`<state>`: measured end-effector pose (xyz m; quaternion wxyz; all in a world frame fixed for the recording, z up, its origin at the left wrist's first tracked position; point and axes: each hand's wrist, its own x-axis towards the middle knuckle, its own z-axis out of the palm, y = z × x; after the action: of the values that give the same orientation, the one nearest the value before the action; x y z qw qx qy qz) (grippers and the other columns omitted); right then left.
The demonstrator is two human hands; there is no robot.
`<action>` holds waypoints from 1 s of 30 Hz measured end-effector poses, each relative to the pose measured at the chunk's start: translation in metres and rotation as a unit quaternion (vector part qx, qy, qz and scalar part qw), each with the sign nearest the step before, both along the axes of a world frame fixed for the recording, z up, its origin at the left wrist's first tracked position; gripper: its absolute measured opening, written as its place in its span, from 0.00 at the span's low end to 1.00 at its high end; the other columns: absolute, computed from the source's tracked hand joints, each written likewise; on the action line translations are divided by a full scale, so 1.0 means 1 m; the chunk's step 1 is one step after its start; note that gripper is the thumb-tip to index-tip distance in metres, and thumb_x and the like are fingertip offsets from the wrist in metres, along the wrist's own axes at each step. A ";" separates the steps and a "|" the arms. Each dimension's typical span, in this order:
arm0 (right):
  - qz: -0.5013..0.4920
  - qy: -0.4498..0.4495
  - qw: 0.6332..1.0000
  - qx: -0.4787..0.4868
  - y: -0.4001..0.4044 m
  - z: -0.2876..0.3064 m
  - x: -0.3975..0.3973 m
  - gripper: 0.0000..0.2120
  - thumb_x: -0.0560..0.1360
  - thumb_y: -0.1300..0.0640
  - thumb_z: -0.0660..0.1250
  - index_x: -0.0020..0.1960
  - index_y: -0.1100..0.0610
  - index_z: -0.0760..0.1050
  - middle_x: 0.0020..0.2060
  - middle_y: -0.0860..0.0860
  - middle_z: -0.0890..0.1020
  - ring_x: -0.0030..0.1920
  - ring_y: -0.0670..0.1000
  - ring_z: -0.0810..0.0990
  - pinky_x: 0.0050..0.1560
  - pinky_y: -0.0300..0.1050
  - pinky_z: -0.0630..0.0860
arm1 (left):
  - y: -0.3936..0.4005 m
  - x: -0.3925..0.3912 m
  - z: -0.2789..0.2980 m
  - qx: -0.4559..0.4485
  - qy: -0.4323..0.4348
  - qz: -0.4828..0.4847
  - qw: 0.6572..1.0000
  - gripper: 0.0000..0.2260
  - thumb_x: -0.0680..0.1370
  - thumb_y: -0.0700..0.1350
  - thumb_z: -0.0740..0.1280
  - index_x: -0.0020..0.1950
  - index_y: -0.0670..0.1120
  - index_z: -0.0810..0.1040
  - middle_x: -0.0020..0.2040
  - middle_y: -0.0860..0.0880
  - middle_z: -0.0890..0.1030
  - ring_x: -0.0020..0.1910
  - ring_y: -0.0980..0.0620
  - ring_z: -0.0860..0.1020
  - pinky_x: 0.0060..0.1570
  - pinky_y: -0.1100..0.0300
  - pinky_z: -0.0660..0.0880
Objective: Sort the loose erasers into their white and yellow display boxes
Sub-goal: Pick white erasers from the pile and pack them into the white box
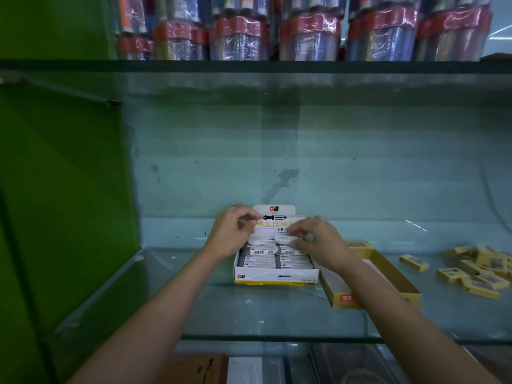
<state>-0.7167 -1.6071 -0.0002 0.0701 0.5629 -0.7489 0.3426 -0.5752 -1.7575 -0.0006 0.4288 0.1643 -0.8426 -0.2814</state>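
Observation:
A white display box point(274, 276) stands in the middle of the glass shelf, its lid flap upright, with rows of white-sleeved erasers point(263, 252) inside. My left hand point(231, 234) hovers over the box's back left corner, fingers curled, and I cannot tell whether it holds anything. My right hand point(315, 241) is over the back right row and pinches a white eraser point(288, 239) at its tip. A yellow display box point(388, 275) lies to the right, partly hidden by my right forearm. Loose yellow erasers point(479, 270) are scattered at the far right.
The glass shelf point(249, 314) has a front edge close to me and a green side wall point(63, 203) on the left. Wrapped cylindrical tubs point(307, 34) fill the shelf above. Flat items lie on the shelf below.

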 end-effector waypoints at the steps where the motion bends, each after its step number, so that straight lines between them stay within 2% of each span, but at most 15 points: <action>1: 0.004 0.004 1.000 0.004 -0.001 -0.001 0.000 0.14 0.72 0.60 0.69 0.57 0.55 0.78 0.49 0.52 0.80 0.52 0.49 0.70 0.45 0.33 0.61 | 0.000 0.001 0.000 0.002 -0.001 0.002 1.000 0.08 0.74 0.32 0.66 0.46 0.44 0.81 0.45 0.46 0.80 0.31 0.63 0.77 0.40 0.72 0.74; 4: 0.004 0.033 0.999 0.009 -0.003 -0.003 0.001 0.15 0.73 0.60 0.67 0.60 0.54 0.76 0.50 0.53 0.79 0.49 0.46 0.67 0.45 0.35 0.61 | 0.002 0.004 -0.001 0.010 0.006 0.007 1.000 0.08 0.74 0.31 0.66 0.47 0.42 0.81 0.46 0.44 0.80 0.32 0.60 0.77 0.41 0.68 0.75; 6: 0.006 0.045 0.999 -0.004 -0.002 -0.003 0.002 0.17 0.73 0.61 0.66 0.61 0.55 0.74 0.50 0.53 0.77 0.47 0.46 0.67 0.44 0.36 0.61 | 0.003 0.006 0.000 0.014 0.007 0.010 1.000 0.08 0.73 0.31 0.66 0.47 0.42 0.81 0.46 0.44 0.80 0.35 0.54 0.78 0.44 0.63 0.76; 10: 0.000 -0.035 0.992 -0.120 0.005 0.002 0.005 0.16 0.71 0.63 0.65 0.58 0.53 0.72 0.39 0.48 0.71 0.37 0.46 0.71 0.39 0.39 0.65 | 0.004 0.005 -0.001 0.007 0.007 0.017 1.000 0.07 0.73 0.33 0.67 0.46 0.42 0.82 0.45 0.47 0.79 0.39 0.48 0.79 0.47 0.59 0.77; 12: 0.012 -0.093 0.984 -0.148 0.009 0.006 0.007 0.13 0.71 0.62 0.65 0.54 0.50 0.71 0.38 0.49 0.73 0.36 0.48 0.75 0.36 0.38 0.69 | 0.004 0.004 -0.001 0.004 0.007 0.018 1.000 0.07 0.73 0.34 0.68 0.46 0.43 0.82 0.44 0.48 0.79 0.40 0.49 0.78 0.47 0.58 0.77; 14: 0.050 -0.136 0.980 -0.139 0.013 0.009 0.009 0.10 0.73 0.60 0.66 0.48 0.46 0.72 0.39 0.50 0.77 0.34 0.47 0.79 0.33 0.33 0.70 | 0.002 0.004 -0.002 -0.001 0.009 0.027 1.000 0.07 0.73 0.34 0.68 0.45 0.44 0.82 0.43 0.49 0.80 0.39 0.51 0.78 0.47 0.58 0.77; 15: 0.061 -0.128 0.982 -0.122 0.014 0.010 0.010 0.09 0.73 0.59 0.67 0.44 0.46 0.73 0.39 0.51 0.79 0.33 0.44 0.78 0.33 0.31 0.69 | 0.001 0.005 -0.002 -0.005 0.010 0.033 0.999 0.07 0.73 0.34 0.67 0.45 0.44 0.82 0.43 0.50 0.80 0.39 0.51 0.78 0.46 0.58 0.78; 18: 0.084 -0.112 0.989 -0.053 0.014 0.007 0.014 0.07 0.71 0.57 0.70 0.37 0.47 0.77 0.35 0.52 0.81 0.31 0.42 0.70 0.36 0.37 0.67 | -0.003 0.005 -0.003 -0.019 0.005 0.043 0.999 0.10 0.73 0.31 0.65 0.46 0.44 0.82 0.43 0.50 0.80 0.40 0.50 0.79 0.46 0.58 0.77; 21: 0.097 -0.121 0.987 -0.035 0.014 0.007 0.015 0.08 0.70 0.58 0.71 0.36 0.46 0.79 0.33 0.45 0.78 0.29 0.40 0.68 0.34 0.33 0.64 | -0.001 0.005 -0.002 -0.020 0.004 0.043 0.999 0.13 0.71 0.28 0.61 0.47 0.41 0.82 0.44 0.48 0.80 0.38 0.55 0.78 0.45 0.67 0.74; 23: 0.097 -0.115 0.988 -0.034 0.015 0.007 0.015 0.09 0.69 0.59 0.72 0.38 0.45 0.80 0.36 0.43 0.75 0.30 0.39 0.69 0.35 0.30 0.65 | 0.000 0.007 -0.001 -0.019 0.006 0.040 0.999 0.14 0.71 0.27 0.59 0.47 0.39 0.81 0.43 0.48 0.79 0.36 0.61 0.76 0.42 0.74 0.72; 24: 0.097 -0.112 0.988 -0.032 0.015 0.007 0.015 0.09 0.69 0.60 0.72 0.40 0.45 0.80 0.38 0.44 0.75 0.30 0.39 0.70 0.36 0.29 0.65 | 0.001 0.007 0.000 -0.020 0.006 0.037 0.999 0.15 0.71 0.27 0.58 0.47 0.39 0.81 0.43 0.48 0.79 0.36 0.62 0.76 0.42 0.74 0.71; 27: 0.113 -0.129 0.985 -0.025 0.012 0.010 0.018 0.11 0.68 0.63 0.73 0.44 0.48 0.81 0.42 0.48 0.73 0.32 0.41 0.70 0.39 0.31 0.66 | 0.001 0.008 0.000 -0.024 0.009 0.030 0.999 0.16 0.71 0.26 0.57 0.47 0.39 0.81 0.43 0.47 0.79 0.36 0.62 0.76 0.44 0.67 0.74; 30: 0.150 -0.165 0.975 -0.020 0.003 0.014 0.029 0.09 0.67 0.63 0.73 0.44 0.51 0.80 0.35 0.48 0.72 0.32 0.44 0.69 0.38 0.34 0.67 | 0.002 0.008 0.000 -0.024 0.013 0.021 0.999 0.17 0.69 0.25 0.57 0.46 0.39 0.81 0.43 0.44 0.80 0.35 0.60 0.76 0.46 0.60 0.76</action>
<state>-0.6879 -1.6044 0.0137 -0.0950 0.6030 -0.6504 0.4520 -0.5669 -1.7555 -0.0009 0.4492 0.1683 -0.8397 -0.2545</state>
